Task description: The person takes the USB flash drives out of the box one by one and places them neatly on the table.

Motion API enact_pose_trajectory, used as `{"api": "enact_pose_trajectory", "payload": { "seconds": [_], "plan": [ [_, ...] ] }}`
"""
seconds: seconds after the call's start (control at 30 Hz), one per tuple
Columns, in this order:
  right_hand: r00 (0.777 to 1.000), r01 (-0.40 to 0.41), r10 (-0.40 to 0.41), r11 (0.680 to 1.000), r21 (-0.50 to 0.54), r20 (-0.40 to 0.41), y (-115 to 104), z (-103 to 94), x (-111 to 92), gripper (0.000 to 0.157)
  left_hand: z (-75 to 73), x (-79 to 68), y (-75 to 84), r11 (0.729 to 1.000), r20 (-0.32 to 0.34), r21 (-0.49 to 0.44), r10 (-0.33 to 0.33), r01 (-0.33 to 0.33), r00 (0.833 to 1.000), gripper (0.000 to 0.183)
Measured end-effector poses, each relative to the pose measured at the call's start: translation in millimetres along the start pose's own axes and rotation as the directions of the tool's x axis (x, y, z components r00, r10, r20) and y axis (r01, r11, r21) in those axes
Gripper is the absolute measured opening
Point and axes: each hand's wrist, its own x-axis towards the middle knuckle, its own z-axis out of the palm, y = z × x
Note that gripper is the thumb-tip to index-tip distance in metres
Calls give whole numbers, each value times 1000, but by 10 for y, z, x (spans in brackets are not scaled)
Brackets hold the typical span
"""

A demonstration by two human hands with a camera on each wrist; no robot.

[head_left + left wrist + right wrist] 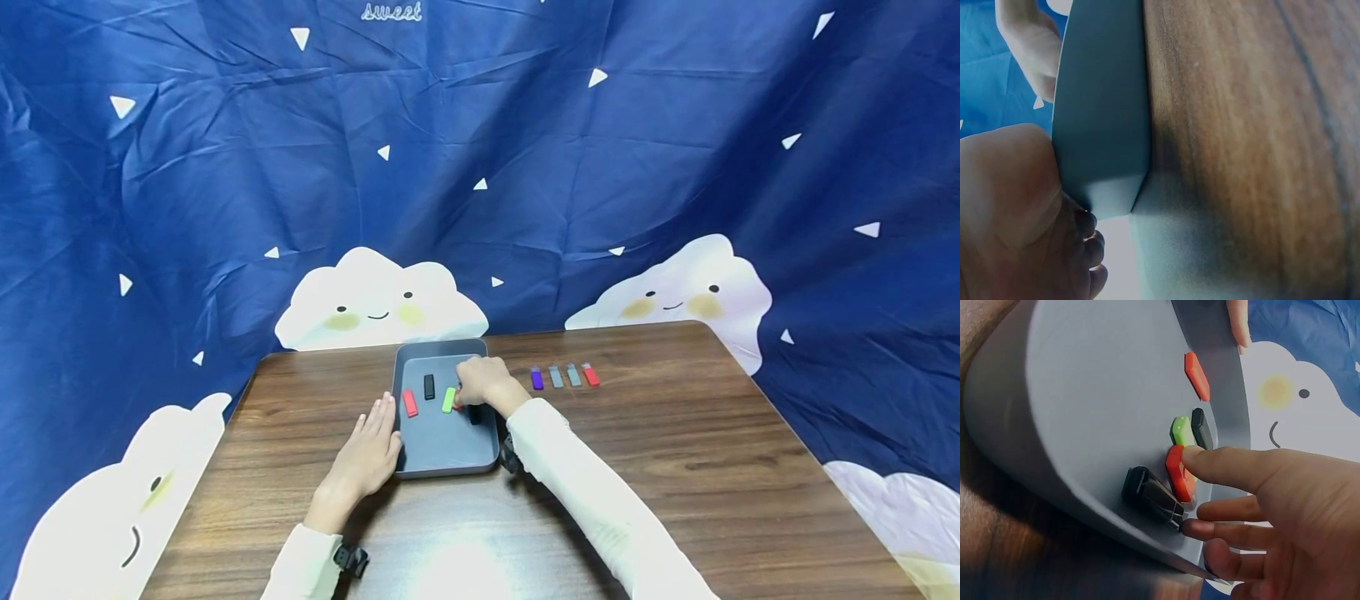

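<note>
A grey tray [442, 454] stands on the table, holding several small sticks that look like USB flash drives. My right hand [483, 382] reaches into its right side. In the right wrist view, the thumb and fingers pinch a red USB flash drive [1177, 478] with a clear end. Close to it lie a black USB flash drive [1147, 490] with a metal end and a green one [1180, 430]. Farther left are another black one [429, 387] and another red one [410, 403]. My left hand [367, 450] rests against the tray's left wall, fingers extended.
Right of the tray, a purple drive [537, 378], two grey drives [556, 377] and a red drive [592, 375] lie in a row on the wooden table [675, 467]. Behind the table hangs a blue curtain [525, 208] with clouds.
</note>
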Motion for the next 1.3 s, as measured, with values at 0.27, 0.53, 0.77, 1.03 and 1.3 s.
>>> {"api": "enact_pose_trajectory", "payload": {
  "seconds": [0.27, 0.53, 0.77, 1.03, 1.3],
  "plan": [
    [1000, 9, -9, 1000, 17, -4, 0, -31, -34, 38, -6, 0, 4, 1000, 0, 4, -3, 3, 1000, 63],
    [1000, -1, 1, 1000, 14, 16, -9, 8, -14, 37, -31, -7, 17, 1000, 12, 1, -11, 11, 1000, 64],
    [1000, 14, -14, 1000, -18, 16, -6, 47, -11, 34, -19, 8, 8, 1000, 20, 1, -15, 15, 1000, 63],
    [1000, 21, -21, 1000, -13, 11, 11, 57, -34, 30, -3, 16, 8, 1000, 9, -1, -15, 15, 1000, 64],
    [999, 34, -34, 999, 10, 16, 18, 50, -67, 28, -5, 9, 17, 1000, 6, -6, -15, 15, 1000, 63]
  ]
}}
